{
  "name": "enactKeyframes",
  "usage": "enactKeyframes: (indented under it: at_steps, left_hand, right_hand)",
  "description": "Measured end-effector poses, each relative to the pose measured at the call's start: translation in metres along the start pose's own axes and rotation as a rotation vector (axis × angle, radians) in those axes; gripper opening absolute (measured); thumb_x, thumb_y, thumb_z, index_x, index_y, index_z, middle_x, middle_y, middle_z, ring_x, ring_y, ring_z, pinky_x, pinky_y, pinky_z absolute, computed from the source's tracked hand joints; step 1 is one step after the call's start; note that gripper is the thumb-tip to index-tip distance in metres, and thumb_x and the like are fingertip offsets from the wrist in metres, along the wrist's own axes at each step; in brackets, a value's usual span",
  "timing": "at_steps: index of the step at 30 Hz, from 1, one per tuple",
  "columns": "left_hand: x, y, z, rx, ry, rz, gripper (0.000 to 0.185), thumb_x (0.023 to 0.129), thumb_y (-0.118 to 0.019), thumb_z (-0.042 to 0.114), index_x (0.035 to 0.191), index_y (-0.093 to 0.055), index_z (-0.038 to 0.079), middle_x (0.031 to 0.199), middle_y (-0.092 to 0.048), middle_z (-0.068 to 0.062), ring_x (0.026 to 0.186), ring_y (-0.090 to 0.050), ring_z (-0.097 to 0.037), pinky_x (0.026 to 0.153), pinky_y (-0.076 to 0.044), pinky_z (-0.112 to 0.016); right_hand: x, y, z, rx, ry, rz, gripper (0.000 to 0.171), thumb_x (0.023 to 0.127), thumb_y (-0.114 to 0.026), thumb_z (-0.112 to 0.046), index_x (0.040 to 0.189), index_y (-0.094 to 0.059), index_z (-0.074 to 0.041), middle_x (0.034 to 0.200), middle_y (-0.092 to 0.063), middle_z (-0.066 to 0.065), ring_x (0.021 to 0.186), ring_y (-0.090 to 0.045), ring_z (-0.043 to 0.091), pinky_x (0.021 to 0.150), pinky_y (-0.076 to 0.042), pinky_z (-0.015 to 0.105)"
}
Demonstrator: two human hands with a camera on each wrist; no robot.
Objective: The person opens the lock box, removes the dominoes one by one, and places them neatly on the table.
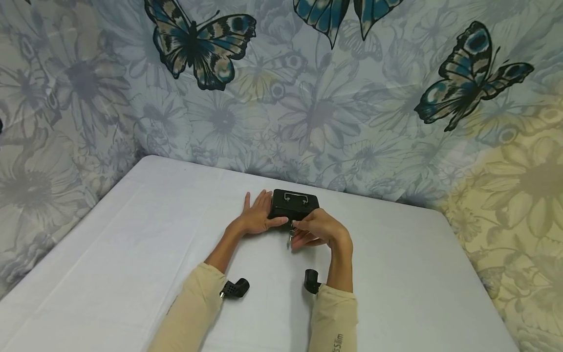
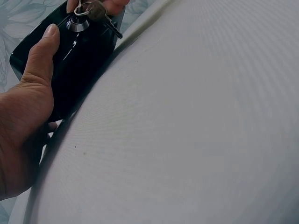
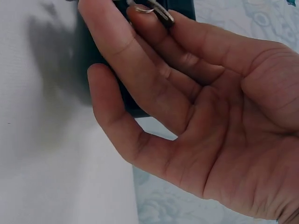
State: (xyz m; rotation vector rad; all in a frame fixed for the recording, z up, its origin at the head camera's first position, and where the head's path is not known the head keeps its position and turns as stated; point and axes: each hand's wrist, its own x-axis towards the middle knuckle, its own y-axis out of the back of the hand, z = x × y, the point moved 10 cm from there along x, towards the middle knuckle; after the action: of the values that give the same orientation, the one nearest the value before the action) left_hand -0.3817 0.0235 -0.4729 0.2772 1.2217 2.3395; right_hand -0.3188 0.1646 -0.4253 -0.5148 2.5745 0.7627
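1 black cash box (image 1: 293,205) sits mid-table (image 1: 132,254), its front lock facing the person. Right hand (image 1: 317,229), directly before it, pinches the key (image 2: 96,11) at the lock; left hand (image 1: 257,215) lies flat against the box's left side.

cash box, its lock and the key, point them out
cash box (image 1: 293,203), head view, on its lid
lock (image 2: 77,24), left wrist view, on its silver face
key (image 2: 97,13), left wrist view, on its head
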Motion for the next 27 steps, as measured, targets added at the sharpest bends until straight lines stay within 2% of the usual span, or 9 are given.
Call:
enactKeyframes:
  at_steps: [8, 16, 19, 21, 24, 27]
  left_hand:
    - [0.001, 0.000, 0.005, 0.029, 0.002, -0.007, 0.158, 0.057, -0.006, 0.113, 0.167, -0.004, -0.001, 0.177, -0.008, -0.019, 0.167, 0.002, -0.034, 0.128, 0.013, -0.066]
    - [-0.007, 0.002, -0.003, 0.025, 0.011, 0.012, 0.149, 0.069, -0.017, 0.108, 0.166, -0.007, -0.003, 0.176, -0.010, -0.021, 0.166, -0.001, -0.036, 0.129, 0.013, -0.066]
    - [-0.006, 0.003, -0.003, 0.006, 0.005, 0.015, 0.153, 0.064, -0.013, 0.111, 0.166, -0.007, -0.003, 0.176, -0.011, -0.021, 0.166, -0.001, -0.036, 0.128, 0.014, -0.065]
    - [-0.004, 0.002, -0.002, 0.006, 0.000, 0.012, 0.153, 0.064, -0.013, 0.110, 0.166, -0.007, -0.003, 0.176, -0.010, -0.021, 0.166, -0.001, -0.036, 0.128, 0.014, -0.065]
    - [-0.001, 0.000, -0.001, 0.007, -0.004, 0.011, 0.154, 0.063, -0.014, 0.111, 0.166, -0.007, -0.004, 0.176, -0.009, -0.021, 0.166, 0.000, -0.035, 0.128, 0.015, -0.065]
    - [0.002, -0.003, -0.001, 0.015, -0.006, 0.005, 0.159, 0.059, -0.012, 0.113, 0.166, -0.005, -0.005, 0.176, -0.006, -0.021, 0.166, 0.003, -0.035, 0.128, 0.017, -0.064]
  right_hand:
    - [0.000, -0.001, 0.007, 0.043, -0.019, 0.004, 0.029, 0.106, -0.058, -0.014, 0.103, -0.077, 0.008, 0.082, -0.081, 0.012, 0.074, -0.079, 0.016, 0.086, -0.064, 0.040]
    - [0.009, -0.019, 0.028, 0.338, -0.009, 0.043, 0.029, 0.107, -0.053, -0.011, 0.111, -0.070, 0.013, 0.075, -0.073, 0.001, 0.067, -0.069, 0.008, 0.076, -0.062, 0.030]
    - [0.010, -0.022, 0.032, 0.434, 0.005, 0.016, 0.028, 0.109, -0.047, -0.008, 0.115, -0.066, 0.012, 0.077, -0.071, 0.000, 0.069, -0.067, 0.007, 0.075, -0.060, 0.026]
    - [0.010, -0.022, 0.035, 0.471, 0.008, 0.007, 0.027, 0.110, -0.045, -0.006, 0.116, -0.065, 0.011, 0.078, -0.071, 0.000, 0.069, -0.066, 0.007, 0.075, -0.060, 0.025]
    - [0.008, -0.019, 0.038, 0.444, -0.001, 0.005, 0.028, 0.110, -0.048, -0.010, 0.113, -0.067, 0.010, 0.077, -0.071, -0.001, 0.069, -0.067, 0.007, 0.074, -0.060, 0.025]
    - [0.002, -0.010, 0.039, 0.315, -0.028, 0.029, 0.033, 0.109, -0.055, -0.020, 0.110, -0.072, 0.008, 0.076, -0.073, 0.000, 0.070, -0.069, 0.008, 0.073, -0.062, 0.027]
